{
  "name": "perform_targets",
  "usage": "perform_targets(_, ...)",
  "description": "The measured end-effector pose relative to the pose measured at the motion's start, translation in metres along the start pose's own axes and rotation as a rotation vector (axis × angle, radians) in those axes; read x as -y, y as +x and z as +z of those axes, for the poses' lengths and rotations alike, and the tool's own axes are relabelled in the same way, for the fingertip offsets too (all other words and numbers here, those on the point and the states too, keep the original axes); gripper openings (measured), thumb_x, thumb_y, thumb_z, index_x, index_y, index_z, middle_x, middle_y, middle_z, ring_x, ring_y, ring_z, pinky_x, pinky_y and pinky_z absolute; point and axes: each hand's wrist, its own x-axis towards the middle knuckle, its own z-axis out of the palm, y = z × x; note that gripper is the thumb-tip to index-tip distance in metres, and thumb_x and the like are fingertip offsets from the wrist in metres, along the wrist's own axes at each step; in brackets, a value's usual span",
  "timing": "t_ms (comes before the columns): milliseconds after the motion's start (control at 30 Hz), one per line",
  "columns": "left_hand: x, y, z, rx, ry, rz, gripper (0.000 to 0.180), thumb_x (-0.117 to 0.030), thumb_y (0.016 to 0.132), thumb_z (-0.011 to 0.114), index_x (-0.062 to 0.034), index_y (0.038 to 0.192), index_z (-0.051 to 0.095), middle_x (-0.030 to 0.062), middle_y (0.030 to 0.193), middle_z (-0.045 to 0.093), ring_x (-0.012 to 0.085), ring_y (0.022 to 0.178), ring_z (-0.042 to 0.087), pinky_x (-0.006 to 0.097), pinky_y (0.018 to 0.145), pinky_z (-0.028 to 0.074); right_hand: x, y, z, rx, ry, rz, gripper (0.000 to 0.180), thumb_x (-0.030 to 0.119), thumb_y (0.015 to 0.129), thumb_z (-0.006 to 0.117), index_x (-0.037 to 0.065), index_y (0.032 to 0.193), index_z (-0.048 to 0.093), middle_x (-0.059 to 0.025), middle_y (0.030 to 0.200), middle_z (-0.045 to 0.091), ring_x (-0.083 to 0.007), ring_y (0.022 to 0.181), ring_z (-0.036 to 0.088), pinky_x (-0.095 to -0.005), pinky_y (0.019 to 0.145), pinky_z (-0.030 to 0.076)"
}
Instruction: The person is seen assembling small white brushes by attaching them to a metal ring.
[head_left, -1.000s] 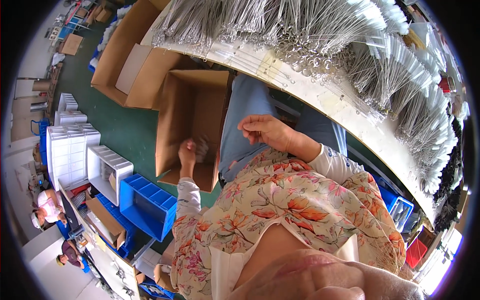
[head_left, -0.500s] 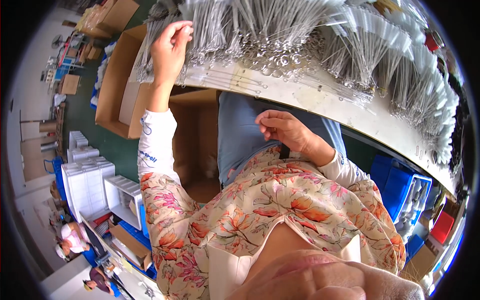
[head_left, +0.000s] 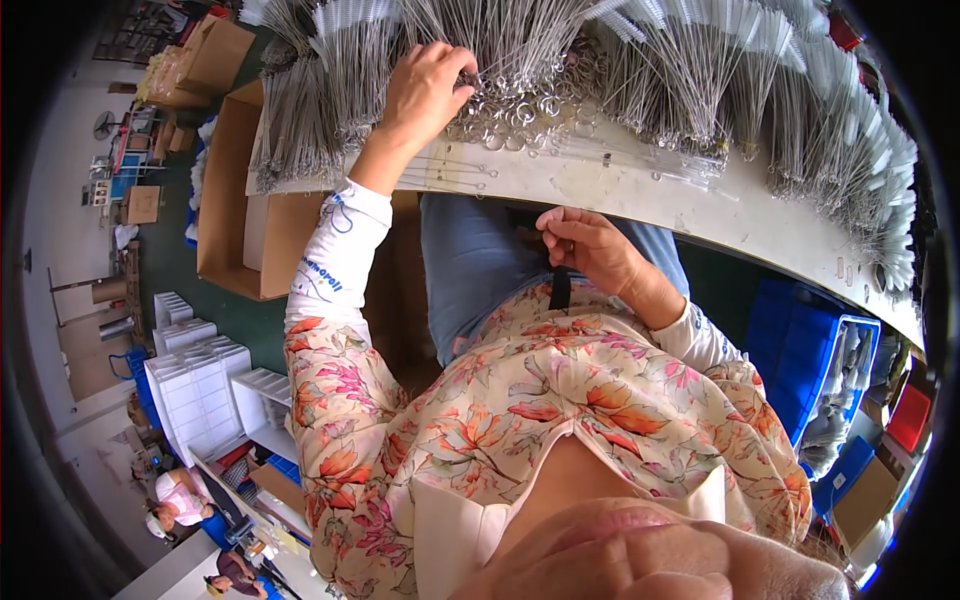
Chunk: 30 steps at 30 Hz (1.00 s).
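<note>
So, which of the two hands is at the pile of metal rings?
The left hand: it is at the left end of the rings, while the right hand is apart from them, over the blue trousers.

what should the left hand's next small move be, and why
Probably to close thumb and fingertips gently on one ring: the left hand is bent over the edge of the pile of metal rings, where many overlap, so a small grip may avoid dragging others. Whether it holds any now is unclear. The right hand is away from the pile, above the lap.
</note>
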Motion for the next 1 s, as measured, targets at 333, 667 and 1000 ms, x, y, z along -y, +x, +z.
perform_targets(333, 0.002, 0.001, -0.003, -0.063, 0.069, 0.175, 0.014, -0.006, 0.072, 0.068, -0.0084, 0.084, 0.061, 0.0032, 0.091, 0.057, 0.0242, 0.088, 0.055, 0.035, 0.080, 0.044, 0.071, 0.044, 0.018, 0.307, 0.008, -0.204, 0.028, 0.021, 0.095, 0.044, 0.001, 0.111, 0.055, -0.0060, 0.095, 0.061, -0.0147, 0.085, 0.059, -0.0285, 0.082, 0.048)
perform_targets(667, -0.013, 0.038, -0.092, -0.069, -0.042, 0.069, 0.009, -0.010, 0.081, 0.062, -0.0052, 0.088, 0.059, 0.0090, 0.093, 0.058, 0.0259, 0.087, 0.058, 0.034, 0.078, 0.047, 0.137, 0.078, 0.040, 0.447, -0.034, -0.265, 0.037, 0.022, 0.092, 0.050, -0.002, 0.120, 0.052, -0.0128, 0.121, 0.055, -0.0228, 0.110, 0.054, -0.0379, 0.100, 0.040)
perform_targets(1000, 0.038, 0.155, -0.196, -0.209, -0.763, -0.380, 0.007, -0.010, 0.078, 0.062, -0.0051, 0.073, 0.061, 0.0042, 0.067, 0.058, 0.0148, 0.062, 0.055, 0.026, 0.058, 0.046, 0.198, 0.117, 0.029, 0.295, -0.164, -0.263, 0.039, 0.027, 0.091, 0.052, 0.008, 0.125, 0.050, -0.0118, 0.121, 0.054, -0.0234, 0.109, 0.053, -0.0428, 0.099, 0.040)
